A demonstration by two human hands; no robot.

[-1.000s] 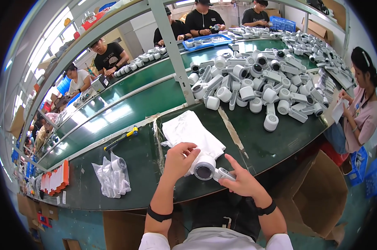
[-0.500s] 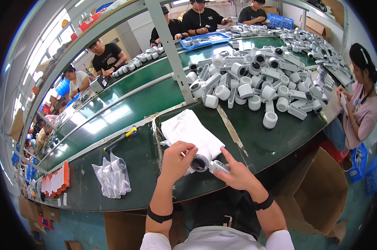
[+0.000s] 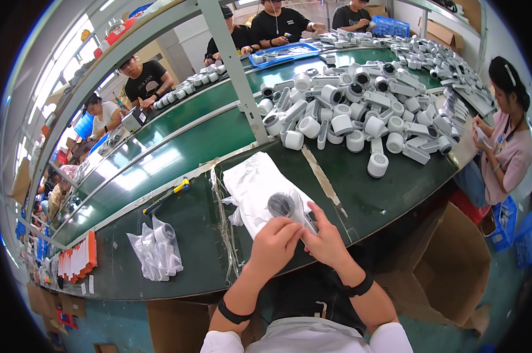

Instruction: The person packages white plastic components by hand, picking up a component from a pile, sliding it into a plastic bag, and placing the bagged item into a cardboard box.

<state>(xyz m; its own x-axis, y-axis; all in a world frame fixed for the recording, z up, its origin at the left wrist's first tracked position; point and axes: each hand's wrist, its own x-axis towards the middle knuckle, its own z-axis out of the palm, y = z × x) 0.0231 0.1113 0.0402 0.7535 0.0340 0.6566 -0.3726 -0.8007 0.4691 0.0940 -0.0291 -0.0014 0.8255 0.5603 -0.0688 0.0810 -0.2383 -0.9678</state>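
A white-and-grey handheld device with a round head (image 3: 282,205) lies over the near edge of a stack of white plastic bags (image 3: 251,179). The head looks hazy, as if under thin clear plastic. Its handle runs back toward my right hand (image 3: 326,241), whose fingers close around it with the index finger stretched along the side. My left hand (image 3: 273,247) is pinched at the near side of the head, fingertips close to the right thumb. What those fingertips hold looks like the thin plastic edge, partly hidden by the hand.
A large heap of similar devices (image 3: 342,112) covers the far right of the green table. Bagged devices (image 3: 157,247), a yellow-and-black hammer-like tool (image 3: 167,195) and orange boxes (image 3: 78,257) lie left. An upright metal post (image 3: 233,70) stands ahead; an open carton (image 3: 448,265) is at right. Co-workers sit around.
My left hand has moved right and nearer, beside my right hand. The device's head has shifted away from me onto the bag stack and now looks hazed over by plastic.
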